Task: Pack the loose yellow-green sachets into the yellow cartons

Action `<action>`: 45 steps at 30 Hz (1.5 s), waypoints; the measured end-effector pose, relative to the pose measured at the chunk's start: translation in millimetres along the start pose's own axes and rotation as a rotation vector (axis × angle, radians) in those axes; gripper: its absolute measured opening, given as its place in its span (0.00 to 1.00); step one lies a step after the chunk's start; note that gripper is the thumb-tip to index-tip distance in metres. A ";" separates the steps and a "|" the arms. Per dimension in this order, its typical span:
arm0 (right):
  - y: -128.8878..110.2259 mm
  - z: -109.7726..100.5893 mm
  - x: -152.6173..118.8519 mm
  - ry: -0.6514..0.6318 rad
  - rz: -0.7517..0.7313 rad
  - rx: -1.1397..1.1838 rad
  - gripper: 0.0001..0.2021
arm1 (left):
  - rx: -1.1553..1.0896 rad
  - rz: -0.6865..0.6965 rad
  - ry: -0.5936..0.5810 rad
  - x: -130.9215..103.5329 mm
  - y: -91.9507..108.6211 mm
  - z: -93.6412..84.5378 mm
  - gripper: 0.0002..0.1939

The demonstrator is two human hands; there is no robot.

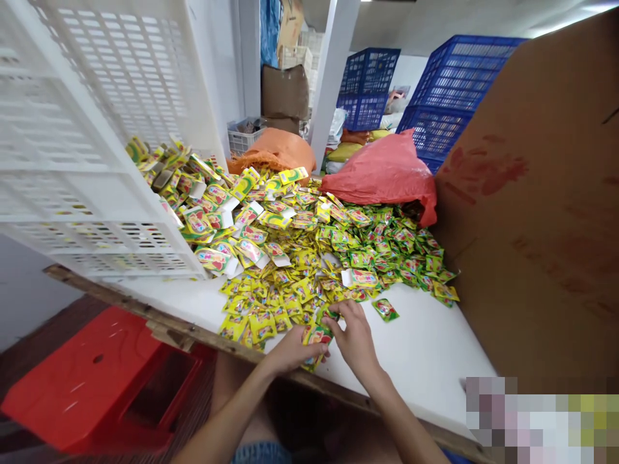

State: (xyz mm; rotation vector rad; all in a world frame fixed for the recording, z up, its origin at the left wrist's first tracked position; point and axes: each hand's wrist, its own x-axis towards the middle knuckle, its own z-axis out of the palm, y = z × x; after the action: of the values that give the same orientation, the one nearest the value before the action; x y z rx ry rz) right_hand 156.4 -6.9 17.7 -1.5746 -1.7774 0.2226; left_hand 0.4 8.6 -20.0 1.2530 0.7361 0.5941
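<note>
Close to the table's front edge, my left hand [289, 352] is closed around a small printed box [316, 336] in yellow, green and red. My right hand [356, 336] pinches a green sachet [325, 314] at the upper end of that box. Whether the sachet is partly inside cannot be made out. Just beyond my hands spreads a heap of yellow sachets [264, 323], with green sachets [387, 248] heaped to the right. One loose green sachet [385, 309] lies apart, right of my right hand. Many small boxes [213, 259], some with open white flaps, cover the heap's left side.
White plastic crates [97, 212] stand at left, boxes spilling from one. A large cardboard sheet [541, 212] walls the right. Behind the heap are an orange sack [278, 149] and a red sack [387, 169]. A red stool [87, 380] sits below left; blue crates [445, 96] rise behind.
</note>
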 end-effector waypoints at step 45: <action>16.2 21.7 -40.4 -0.084 0.197 0.539 0.10 | -0.100 0.286 0.276 2.3 -13.0 0.0 0.10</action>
State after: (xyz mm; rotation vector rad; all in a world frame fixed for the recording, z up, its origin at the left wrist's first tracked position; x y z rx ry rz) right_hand 154.7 -32.8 -23.4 -1.3500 -1.4550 0.8012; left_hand 2.0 7.4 -33.1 1.2054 0.7485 1.0414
